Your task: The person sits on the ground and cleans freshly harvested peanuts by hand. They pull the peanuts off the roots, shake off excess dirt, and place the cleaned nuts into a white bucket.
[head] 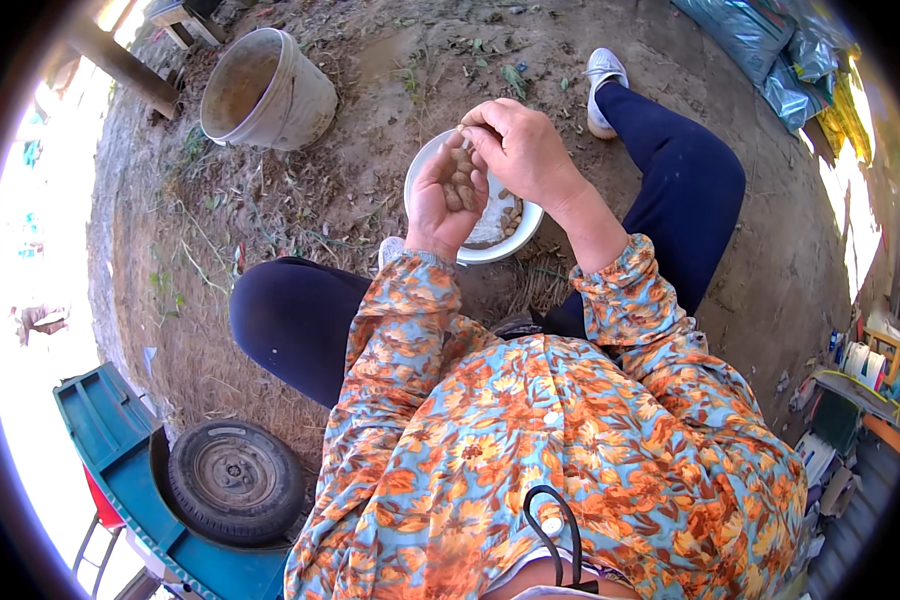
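Note:
My left hand (pixel 435 210) is cupped, palm up, around several brown, dirt-dusted pods that look like unshelled peanuts (pixel 459 184). Just above its fingertips, my right hand (pixel 525 146) pinches a small pale piece (pixel 461 129) between thumb and forefinger. That piece looks like a peanut, though most of it is covered by the fingers. Below both hands, a round white basin (pixel 521 240) rests on the ground between my legs. More peanuts (pixel 511 214) lie along its right inner side, and my hands hide much of its far part.
A dirty white bucket (pixel 300 97) tilts on the bare soil (pixel 375 67) at upper left, near a wooden post (pixel 124 67). A wheel with its tyre (pixel 232 480) lies lower left against a teal vehicle panel (pixel 112 435). Plastic bags (pixel 757 45) stand upper right; stacked clutter (pixel 855 405) lines the right edge.

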### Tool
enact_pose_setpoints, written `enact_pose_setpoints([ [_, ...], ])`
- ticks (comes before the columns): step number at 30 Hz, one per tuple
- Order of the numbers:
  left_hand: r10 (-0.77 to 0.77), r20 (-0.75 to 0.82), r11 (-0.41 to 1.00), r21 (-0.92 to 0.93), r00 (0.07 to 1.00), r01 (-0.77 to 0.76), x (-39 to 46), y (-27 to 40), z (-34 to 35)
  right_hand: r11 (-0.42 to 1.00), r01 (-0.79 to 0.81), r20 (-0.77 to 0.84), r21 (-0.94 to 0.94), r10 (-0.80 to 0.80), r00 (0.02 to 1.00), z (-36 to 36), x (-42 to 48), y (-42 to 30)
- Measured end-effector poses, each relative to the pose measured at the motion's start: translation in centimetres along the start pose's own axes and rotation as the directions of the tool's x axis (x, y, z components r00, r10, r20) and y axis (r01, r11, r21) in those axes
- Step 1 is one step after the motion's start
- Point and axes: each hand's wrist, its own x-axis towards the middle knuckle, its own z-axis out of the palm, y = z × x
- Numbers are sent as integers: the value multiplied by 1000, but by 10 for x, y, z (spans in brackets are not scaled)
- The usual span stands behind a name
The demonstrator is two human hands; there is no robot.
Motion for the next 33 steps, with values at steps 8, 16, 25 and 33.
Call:
enact_pose_setpoints([
  [8,9,-110,978,210,994,15,-1,-10,3,829,240,129,-504,-202,971,11,-9,3],
  [16,-108,-110,941,311,988,137,3,1,-13,881,210,261,-423,-103,960,2,-8,2],
  [25,-172,-101,918,344,980,197,-1,-4,-2,993,-119,438,-18,114,892,-19,5,21],
  [33,-152,253,973,-133,955,190,-2,0,-3,934,-46,-160,-355,-12,987,-41,13,53],
])
